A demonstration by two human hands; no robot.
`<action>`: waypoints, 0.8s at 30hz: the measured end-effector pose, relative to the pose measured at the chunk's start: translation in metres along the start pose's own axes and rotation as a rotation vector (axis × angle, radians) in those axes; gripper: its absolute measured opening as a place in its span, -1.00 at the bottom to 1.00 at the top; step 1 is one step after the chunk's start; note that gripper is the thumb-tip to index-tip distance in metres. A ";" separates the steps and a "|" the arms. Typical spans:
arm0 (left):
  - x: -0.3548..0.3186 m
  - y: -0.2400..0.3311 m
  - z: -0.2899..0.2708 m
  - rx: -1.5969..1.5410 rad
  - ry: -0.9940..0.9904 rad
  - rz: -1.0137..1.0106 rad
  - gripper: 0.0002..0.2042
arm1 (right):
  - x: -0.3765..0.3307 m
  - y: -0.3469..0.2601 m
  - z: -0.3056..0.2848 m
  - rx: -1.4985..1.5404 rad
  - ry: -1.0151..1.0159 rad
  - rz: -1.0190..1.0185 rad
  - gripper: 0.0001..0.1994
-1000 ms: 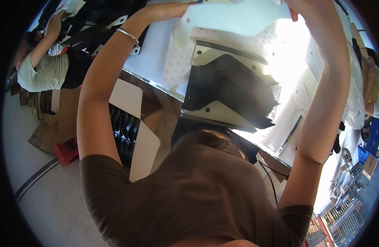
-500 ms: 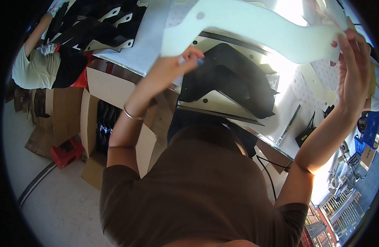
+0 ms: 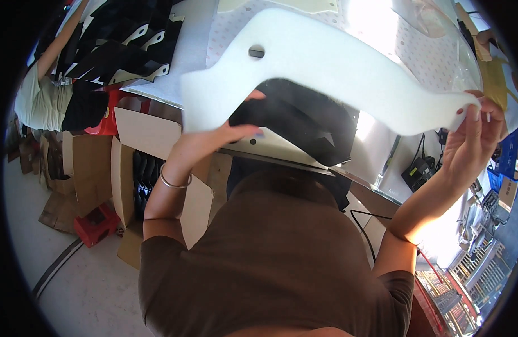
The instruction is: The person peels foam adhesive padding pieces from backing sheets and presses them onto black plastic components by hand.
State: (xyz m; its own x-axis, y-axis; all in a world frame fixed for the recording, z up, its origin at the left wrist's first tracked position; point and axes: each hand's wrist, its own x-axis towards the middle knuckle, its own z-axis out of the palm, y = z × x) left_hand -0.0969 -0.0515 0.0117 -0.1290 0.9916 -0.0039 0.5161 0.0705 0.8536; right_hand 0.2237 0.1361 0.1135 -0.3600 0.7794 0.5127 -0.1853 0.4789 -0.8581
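A white, curved flat piece (image 3: 320, 56) with a hole near each end hangs over the table, raised above the work surface. My right hand (image 3: 472, 132) pinches its narrow right end between thumb and fingers. Partly hidden behind the left end, my left hand (image 3: 222, 135) has its thumb and fingers apart, and I see no grip on the piece. Beneath lies a black shaped sheet (image 3: 304, 121) on a cream board with a dark edge (image 3: 276, 145), at the table's near edge. The white piece covers much of both.
Black and cream shaped pieces (image 3: 124, 50) are stacked at the far left, beside another person (image 3: 37, 104). An open cardboard box (image 3: 121, 168) with black parts stands left of me, near a red stool (image 3: 96, 224). A black device (image 3: 421, 171) lies on the table's right.
The white piece has come nearer to me and a little left, with my right hand lowering along with it. My left hand has moved down and left, now partly behind the piece.
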 end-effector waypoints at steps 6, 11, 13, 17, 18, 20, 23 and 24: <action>0.014 0.061 0.038 -0.848 -0.154 -0.109 -0.54 | -0.046 0.029 0.036 0.180 0.069 0.304 -0.89; 0.031 0.052 0.061 -0.244 0.119 0.067 -0.76 | -0.067 0.051 0.034 -0.015 0.059 0.463 -0.93; 0.028 0.047 0.063 -0.157 0.058 -0.026 -0.70 | -0.073 0.064 0.031 -0.122 0.003 0.492 -0.92; 0.026 0.030 0.066 0.205 -0.045 -0.213 -0.43 | -0.082 0.083 0.030 -0.520 -0.031 0.357 -0.88; 0.027 0.032 0.070 0.205 -0.053 -0.223 -0.43 | -0.085 0.089 0.027 -0.517 -0.033 0.369 -0.88; 0.028 0.041 0.076 0.201 -0.062 -0.331 -0.35 | -0.091 0.099 0.020 -0.480 -0.063 0.414 -0.87; 0.025 0.041 0.080 0.166 -0.083 -0.325 -0.37 | -0.100 0.108 0.017 -0.269 -0.031 0.523 -0.88; 0.025 0.043 0.081 0.165 -0.091 -0.332 -0.37 | -0.104 0.111 0.016 -0.178 -0.009 0.547 -0.88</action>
State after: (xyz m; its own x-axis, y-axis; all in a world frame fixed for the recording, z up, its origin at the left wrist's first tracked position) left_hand -0.0091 -0.0148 0.0056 -0.2403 0.9168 -0.3191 0.5889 0.3990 0.7028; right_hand 0.2259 0.1015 -0.0352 -0.3676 0.9300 -0.0049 0.1865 0.0686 -0.9801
